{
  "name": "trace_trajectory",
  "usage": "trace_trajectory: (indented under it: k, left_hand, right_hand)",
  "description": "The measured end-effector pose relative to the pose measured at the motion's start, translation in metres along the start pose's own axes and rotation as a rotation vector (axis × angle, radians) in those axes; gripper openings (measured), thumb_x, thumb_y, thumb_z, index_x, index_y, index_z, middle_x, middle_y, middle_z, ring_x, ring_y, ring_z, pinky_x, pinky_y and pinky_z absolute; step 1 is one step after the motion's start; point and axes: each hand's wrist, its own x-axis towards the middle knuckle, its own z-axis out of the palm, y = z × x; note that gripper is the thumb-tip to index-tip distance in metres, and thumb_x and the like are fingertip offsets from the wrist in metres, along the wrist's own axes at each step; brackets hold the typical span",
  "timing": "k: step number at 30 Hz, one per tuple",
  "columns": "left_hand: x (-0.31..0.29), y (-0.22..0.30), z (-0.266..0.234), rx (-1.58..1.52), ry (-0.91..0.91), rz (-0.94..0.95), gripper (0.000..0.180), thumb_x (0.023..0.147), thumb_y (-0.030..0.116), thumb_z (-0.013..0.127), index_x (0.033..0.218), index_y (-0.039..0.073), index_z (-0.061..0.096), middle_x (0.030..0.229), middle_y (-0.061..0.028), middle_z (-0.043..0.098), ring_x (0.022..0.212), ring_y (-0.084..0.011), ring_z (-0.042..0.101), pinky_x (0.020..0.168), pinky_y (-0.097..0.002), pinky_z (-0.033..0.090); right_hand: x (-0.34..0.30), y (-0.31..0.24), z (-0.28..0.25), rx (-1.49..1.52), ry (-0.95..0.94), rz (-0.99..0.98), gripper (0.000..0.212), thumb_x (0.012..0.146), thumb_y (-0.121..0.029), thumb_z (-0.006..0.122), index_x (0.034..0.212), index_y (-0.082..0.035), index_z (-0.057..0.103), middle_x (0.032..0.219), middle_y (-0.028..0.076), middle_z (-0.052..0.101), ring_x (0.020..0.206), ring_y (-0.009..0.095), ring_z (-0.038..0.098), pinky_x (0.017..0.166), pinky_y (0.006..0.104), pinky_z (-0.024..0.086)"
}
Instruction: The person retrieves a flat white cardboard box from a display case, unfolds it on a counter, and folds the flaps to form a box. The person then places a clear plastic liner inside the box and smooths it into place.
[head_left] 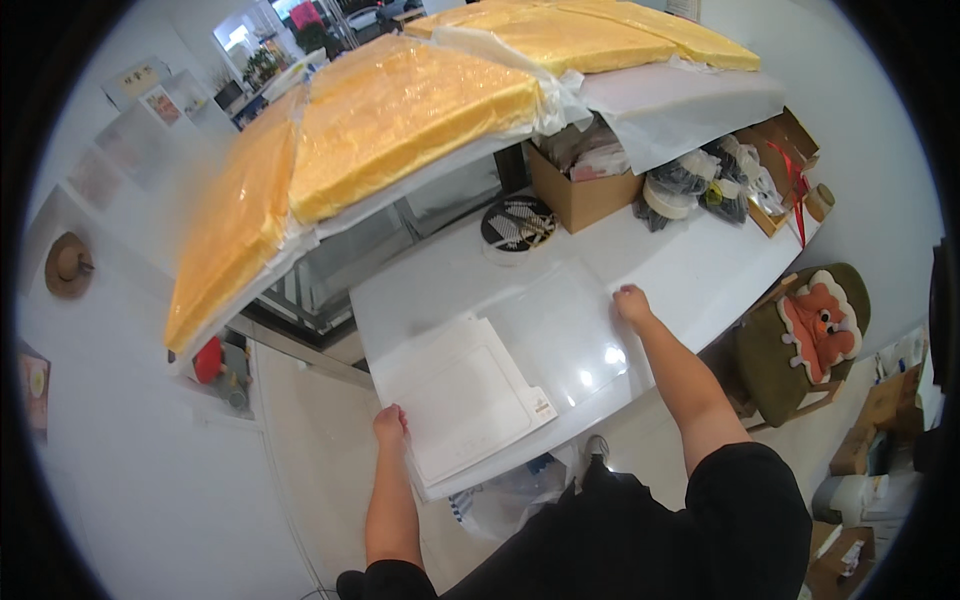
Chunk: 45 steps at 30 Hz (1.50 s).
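My left hand (391, 424) is closed at the left edge of the white table (720, 275), beside a flat white panel (465, 400). What its fingers hold, if anything, is too small to make out. My right hand (631, 304) is closed in a pinch at the right edge of a clear plastic sheet (570, 335), which shines with reflected light. The panel lies flat on the table, with a faint rounded outline and a small printed label at its near right corner. Part of the panel appears to lie under the clear sheet.
A black-and-white round item (518, 225) and an open cardboard box (585, 195) stand at the back. Plastic-wrapped bundles (690, 190) sit further right. Large yellow wrapped slabs (420, 110) overhang the far side. A green chair with a cushion (822, 325) stands right.
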Motion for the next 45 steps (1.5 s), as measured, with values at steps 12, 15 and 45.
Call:
trace_trajectory:
  k: [12, 15, 45]
  left_hand:
    - [-0.059, 0.076, -0.031, -0.315, -0.176, -0.193, 0.019, 0.097, 0.023, 0.058, 0.103, 0.005, 0.058, 0.095, -0.0056, 0.064, 0.087, -0.0169, 0.06, 0.076, -0.0339, 0.05]
    - [-0.091, 0.122, -0.042, -0.548, -0.222, -0.034, 0.019, 0.099, 0.024, 0.056, 0.107, 0.007, 0.055, 0.101, -0.0044, 0.061, 0.095, -0.0155, 0.057, 0.082, -0.0356, 0.048]
    - [-0.169, 0.307, -0.011, 0.22, 0.015, 0.814, 0.052, 0.094, 0.032, 0.059, 0.133, 0.0, 0.047, 0.128, -0.0152, 0.057, 0.12, -0.0269, 0.052, 0.104, -0.0395, 0.038]
  right_hand:
    - [-0.098, -0.042, -0.067, 0.457, -0.348, -0.076, 0.018, 0.093, -0.021, 0.057, 0.091, -0.006, 0.066, 0.078, 0.002, 0.062, 0.065, 0.01, 0.052, 0.059, 0.0269, 0.045]
    - [-0.126, -0.06, -0.109, 0.579, -0.369, -0.26, 0.019, 0.097, -0.021, 0.054, 0.099, -0.006, 0.066, 0.086, 0.002, 0.065, 0.074, 0.011, 0.056, 0.069, 0.0267, 0.047]
    - [-0.263, -0.092, -0.072, 0.253, -0.377, -0.476, 0.05, 0.092, -0.008, 0.06, 0.139, -0.005, 0.045, 0.108, 0.007, 0.063, 0.101, 0.015, 0.059, 0.084, 0.0285, 0.049]
